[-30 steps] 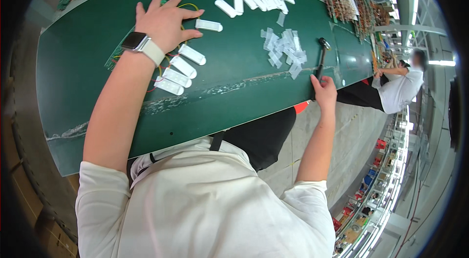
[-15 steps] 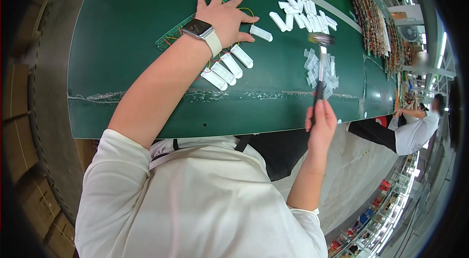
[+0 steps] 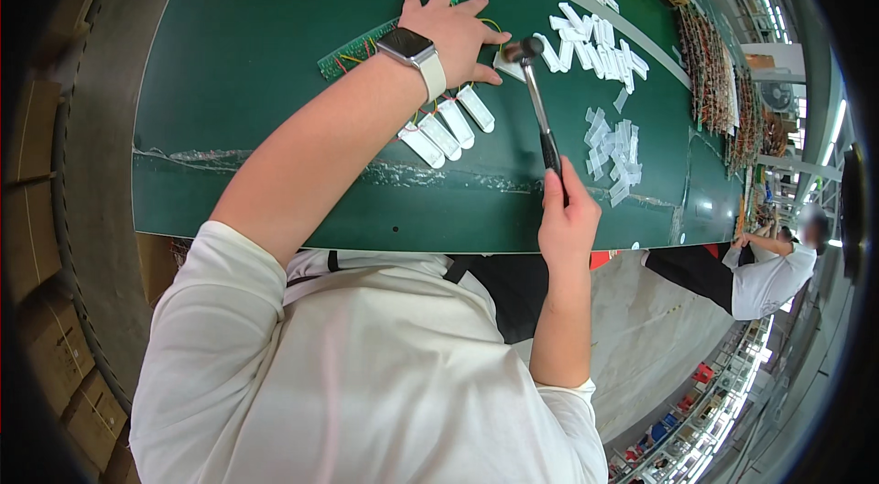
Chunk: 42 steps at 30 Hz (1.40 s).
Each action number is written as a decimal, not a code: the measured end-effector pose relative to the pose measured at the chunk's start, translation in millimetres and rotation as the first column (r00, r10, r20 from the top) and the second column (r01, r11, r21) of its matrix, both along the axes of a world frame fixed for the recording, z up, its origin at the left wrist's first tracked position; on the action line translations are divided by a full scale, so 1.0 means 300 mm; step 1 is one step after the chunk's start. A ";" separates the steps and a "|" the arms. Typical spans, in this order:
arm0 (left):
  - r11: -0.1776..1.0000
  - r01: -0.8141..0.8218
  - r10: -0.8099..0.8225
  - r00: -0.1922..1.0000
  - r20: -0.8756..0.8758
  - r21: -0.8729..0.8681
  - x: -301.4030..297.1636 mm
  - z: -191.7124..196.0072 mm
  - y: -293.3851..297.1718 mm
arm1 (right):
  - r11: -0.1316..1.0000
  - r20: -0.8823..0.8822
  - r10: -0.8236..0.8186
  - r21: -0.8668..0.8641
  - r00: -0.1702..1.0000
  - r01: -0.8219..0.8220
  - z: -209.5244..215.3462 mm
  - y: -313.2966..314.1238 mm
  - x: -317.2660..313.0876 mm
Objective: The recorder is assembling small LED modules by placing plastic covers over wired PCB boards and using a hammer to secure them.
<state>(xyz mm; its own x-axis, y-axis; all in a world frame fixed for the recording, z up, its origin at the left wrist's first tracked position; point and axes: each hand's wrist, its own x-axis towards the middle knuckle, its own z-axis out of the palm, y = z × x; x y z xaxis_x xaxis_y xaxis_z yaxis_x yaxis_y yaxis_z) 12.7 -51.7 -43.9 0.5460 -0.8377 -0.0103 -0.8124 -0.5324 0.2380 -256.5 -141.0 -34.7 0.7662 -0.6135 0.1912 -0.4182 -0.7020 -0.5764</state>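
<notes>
My left hand [image 3: 450, 33], with a watch on its wrist, lies spread over a green circuit board [image 3: 352, 52] and its wires. My right hand [image 3: 569, 218] is wrapped round the dark handle of a hammer [image 3: 538, 108]. The hammer's head is over a white plastic case [image 3: 509, 65] beside my left fingertips; whether they touch, I cannot tell. Several more white cases [image 3: 455, 123] with coloured wires lie in a row below my left hand.
To the right on the green table [image 3: 238, 44] are a heap of white cases [image 3: 600, 49] and a pile of small translucent strips [image 3: 613, 154]. Stacked circuit boards [image 3: 705, 72] line the far right. A person in a white shirt [image 3: 774, 278] is at the right.
My right hand has swung the hammer leftward, from above the translucent strips to the white case by my left hand. The whole view has shifted slightly; my left hand stays on the board.
</notes>
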 end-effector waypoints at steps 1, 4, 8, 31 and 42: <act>1.000 -0.003 0.003 1.000 0.008 -0.004 0.004 -0.002 -0.002 | 0.998 0.023 -0.040 0.051 0.999 0.039 -0.002 -0.010 0.001; 1.000 0.005 -0.005 1.000 -0.003 -0.011 -0.001 -0.010 -0.010 | 0.986 0.294 -0.134 0.131 0.946 0.099 0.027 -0.027 -0.028; 1.000 0.000 0.000 1.000 0.015 -0.002 -0.003 -0.003 -0.008 | 0.975 0.446 -0.169 0.208 0.879 0.082 0.085 -0.036 -0.047; 0.903 -0.085 0.077 0.996 -0.035 -0.421 0.147 0.158 0.149 | 0.575 0.361 -0.751 0.769 0.553 0.279 -0.022 -0.214 -0.521; 0.973 -0.216 0.149 0.852 -0.502 -0.077 0.263 0.052 0.334 | 0.464 0.390 -0.886 0.757 0.252 0.461 -0.143 -0.247 -0.699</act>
<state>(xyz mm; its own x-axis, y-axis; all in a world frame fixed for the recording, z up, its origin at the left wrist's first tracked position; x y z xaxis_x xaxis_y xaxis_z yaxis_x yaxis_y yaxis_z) 91.7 48.5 -28.3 0.6411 -0.7358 -0.2180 -0.4638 -0.5979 0.6538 -466.1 -215.1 -77.7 -0.2523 -0.9654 -0.0653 0.0617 0.0513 -0.9968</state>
